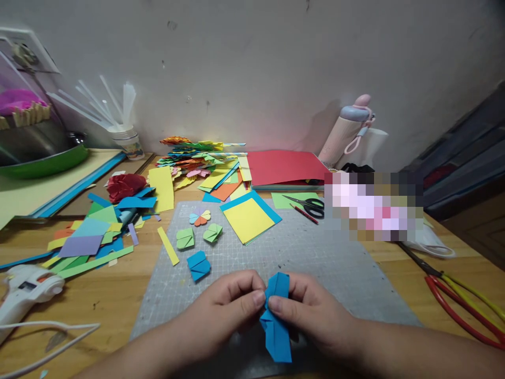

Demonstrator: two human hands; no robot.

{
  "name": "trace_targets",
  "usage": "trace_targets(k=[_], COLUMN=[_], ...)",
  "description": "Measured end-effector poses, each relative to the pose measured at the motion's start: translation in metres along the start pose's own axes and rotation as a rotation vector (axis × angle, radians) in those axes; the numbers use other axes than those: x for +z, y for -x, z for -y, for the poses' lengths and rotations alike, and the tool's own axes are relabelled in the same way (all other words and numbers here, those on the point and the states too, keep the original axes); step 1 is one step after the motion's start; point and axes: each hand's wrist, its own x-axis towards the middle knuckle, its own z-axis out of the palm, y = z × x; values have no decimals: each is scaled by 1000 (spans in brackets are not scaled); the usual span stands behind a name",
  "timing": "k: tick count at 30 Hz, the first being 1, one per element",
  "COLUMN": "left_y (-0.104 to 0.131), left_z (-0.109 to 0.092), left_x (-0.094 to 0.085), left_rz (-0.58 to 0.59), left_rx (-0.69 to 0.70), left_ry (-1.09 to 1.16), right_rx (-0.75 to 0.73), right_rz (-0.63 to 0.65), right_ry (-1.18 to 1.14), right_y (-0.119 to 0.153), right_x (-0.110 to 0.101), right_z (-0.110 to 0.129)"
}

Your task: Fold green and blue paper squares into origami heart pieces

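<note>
A folded blue paper piece (pixel 281 326) is held upright above the grey cutting mat (pixel 339 284). My right hand (pixel 315 310) pinches it, thumb flat on its front face and fingers behind. From the other side, my left hand (pixel 236 302) pinches the paper's left edge between thumb and curled forefinger. Beyond my left hand lies a folded blue square (pixel 199 266). Two green folded leaf shapes (pixel 185 239) and a small multicoloured paper flower (pixel 200 217) rest farther back on the mat.
Yellow and blue paper sheets (pixel 252 218) lie mid-mat, with black-handled scissors (pixel 311 205) to their right. Paper scraps (pixel 82 242) and a white glue gun (pixel 29 289) occupy the left. Large red-and-yellow-handled scissors (pixel 461 305) lie at right. A pink bottle (pixel 343 131) leans against the wall.
</note>
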Motion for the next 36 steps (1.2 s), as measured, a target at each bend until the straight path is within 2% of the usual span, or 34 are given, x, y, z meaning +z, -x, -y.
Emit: trace_targets(k=[9,14,18,22,27,32,36], left_y=[4,4,3,1,0,1,-1], left_z=[-4,-12,-10,-5,-8,-11,-10], left_x=[0,6,8,3,3,8,7], left_rz=[31,-24,-71,-113,-95,-124,-118], left_rx=[23,36,43,27,30,53,17], left_ry=[-60,-113,-144,-109,-266,-279,-249], right_rx=[-61,-52,-64,-33,8,45,75], right_rz=[77,67,69,-44,-162,-87,-49], right_ry=[38,56,100,95,101,164,202], right_y=[1,1,1,0,-2,-3,-3], right_x=[3,4,3,2,-1,-1,3], right_z=[4,3,2,2,-1,-3,1])
